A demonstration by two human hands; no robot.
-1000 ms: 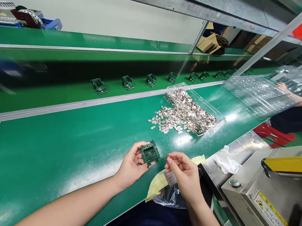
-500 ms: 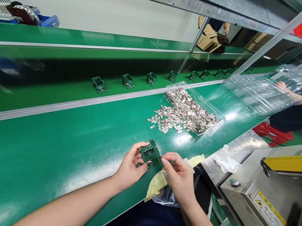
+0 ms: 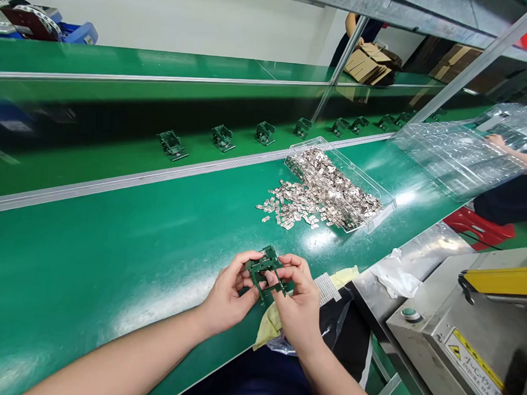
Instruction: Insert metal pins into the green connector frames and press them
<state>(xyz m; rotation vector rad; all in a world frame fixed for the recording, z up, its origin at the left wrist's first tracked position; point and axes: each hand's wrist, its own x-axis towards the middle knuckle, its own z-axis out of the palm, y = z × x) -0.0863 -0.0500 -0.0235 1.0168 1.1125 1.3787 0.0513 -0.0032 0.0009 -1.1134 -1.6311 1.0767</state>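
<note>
A small green circuit-board assembly (image 3: 267,266) is held up over the green bench (image 3: 113,237), near its front edge. My left hand (image 3: 233,286) grips its left side between thumb and fingers. From the right, my right hand (image 3: 297,295) closes on the same assembly, the thumb pressing on its front face and the fingers behind its right edge. Whether a small part sits under the right thumb is hidden. Beyond the hands, a heap of small silvery metal pieces (image 3: 293,202) spills out of a tilted clear plastic tray (image 3: 383,211).
Several similar green board assemblies (image 3: 172,145) stand in a row along the belt behind a metal rail (image 3: 195,165). A yellow cloth (image 3: 269,326) lies at the bench edge. At right are a metal machine (image 3: 454,322), clear trays (image 3: 461,159) and a co-worker's arm (image 3: 516,153).
My right hand has moved left and onto the board assembly, its thumb now over the front face. The assembly has tilted slightly. A person in the background has reached to the cardboard.
</note>
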